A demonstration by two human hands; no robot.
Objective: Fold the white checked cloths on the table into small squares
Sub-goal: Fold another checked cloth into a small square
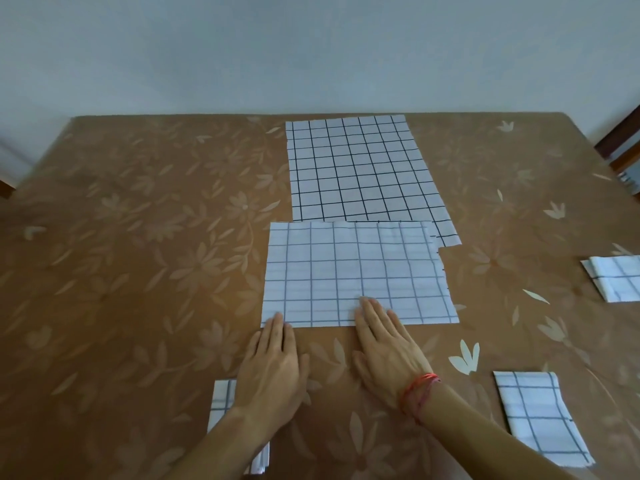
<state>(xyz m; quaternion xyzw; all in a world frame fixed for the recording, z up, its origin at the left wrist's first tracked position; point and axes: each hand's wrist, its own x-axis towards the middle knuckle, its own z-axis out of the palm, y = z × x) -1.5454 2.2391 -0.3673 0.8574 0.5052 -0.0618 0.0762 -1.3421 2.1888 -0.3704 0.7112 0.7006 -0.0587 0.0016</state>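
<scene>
The cloth (thin, limp) is pressed by the flat left hand and right hand; near corners are best pinched.

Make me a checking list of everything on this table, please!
Surface: brown flowered table, with cloths lying on it.
Job's things: near checked cloth lies flat and overlaps the near edge of the far checked cloth. Folded pieces: right-edge folded cloth, near-right folded cloth, left folded cloth partly under the left forearm.
Clutter: nothing seen.
Hands: left hand and right hand lie flat, fingertips on the near checked cloth's front edge. A red string is on the right wrist.
Cables: nothing seen.
Surroundings: pale wall behind, dark chair at far right.
</scene>
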